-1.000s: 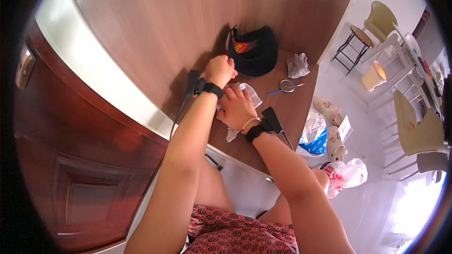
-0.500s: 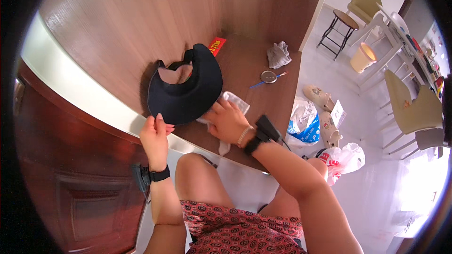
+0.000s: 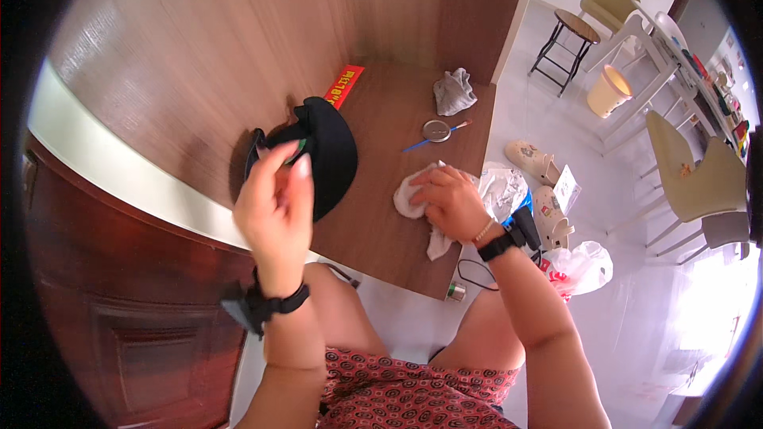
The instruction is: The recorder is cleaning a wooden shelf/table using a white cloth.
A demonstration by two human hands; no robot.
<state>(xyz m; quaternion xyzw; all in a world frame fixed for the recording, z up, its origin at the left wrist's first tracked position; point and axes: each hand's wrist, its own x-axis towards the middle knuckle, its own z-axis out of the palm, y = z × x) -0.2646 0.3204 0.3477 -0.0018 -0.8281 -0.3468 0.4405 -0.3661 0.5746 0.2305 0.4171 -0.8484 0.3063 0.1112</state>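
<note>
Under R hand (image 3: pixel 451 202), cloth (image 3: pixel 407 197), L hand (image 3: pixel 276 226) apart

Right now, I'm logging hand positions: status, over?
Right hand on white cloth. Left hand in front of black cap, contact unclear. Nearby on brown surface: round disc, blue-handled brush.

Cloth (image 3: pixel 409 197): white to pale, soft, crumpled. Bunched into a rounded fold on its left side, with a narrower loose end trailing toward the wearer. Lies on the wooden top, near its right edge; middle covered by the right hand (image 3: pixel 455 200), which presses on it with fingers spread.

Cap (image 3: pixel 338 163): black, broad curved brim turned to the right. Rests near the left side of the same top, well apart from the cloth. Partly hidden by the blurred left hand (image 3: pixel 274 210); contact cannot be told.

Wooden top (image 3: pixel 381 246): brown, flat, fine-grained.
</note>
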